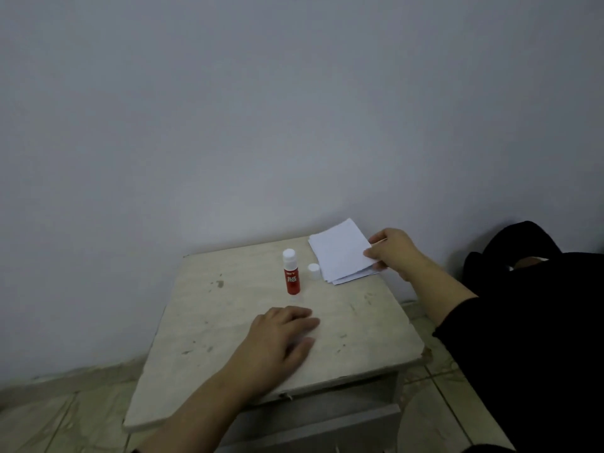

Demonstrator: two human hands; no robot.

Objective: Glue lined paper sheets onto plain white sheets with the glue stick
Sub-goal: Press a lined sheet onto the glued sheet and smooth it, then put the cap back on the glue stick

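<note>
The right hand [390,253] pinches the near edge of the paper stack [340,251] at the table's [228,322] far right corner; the left hand [281,335] rests flat, holding nothing. The glue stick [291,273] stands upright mid-table, its cap [313,270] seemingly off beside it. Step: taking a sheet. Next, separate a single sheet.

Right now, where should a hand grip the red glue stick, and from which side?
Grip the red barrel of the glue stick at mid-height, coming from the near side, where the left hand lies flat. It stands upright with open table before it; the small white cap stands to its right.
</note>
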